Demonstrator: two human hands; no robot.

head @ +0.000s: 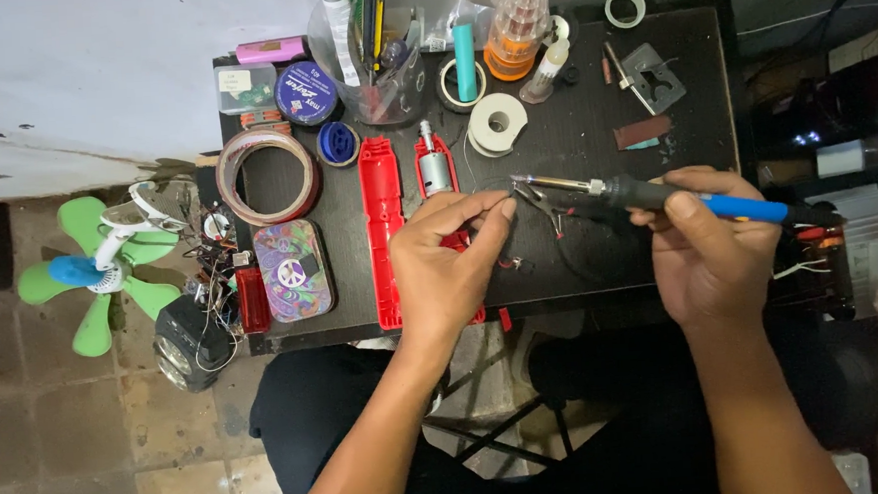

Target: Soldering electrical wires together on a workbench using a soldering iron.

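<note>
Right hand (712,253) gripping a blue-handled soldering iron (657,193), tip just beside left hand (447,267) fingertips pinching something too thin to identify. Likely burn risk from any slip toward those fingertips.

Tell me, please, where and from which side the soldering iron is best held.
Hold the soldering iron at its dark grip section and blue handle, as the right hand does now, coming from the right end. The iron lies nearly level with its bare metal tip pointing left toward the left hand. That tip end is probably hot, so the insulated rear part seems the only safe place.
</note>
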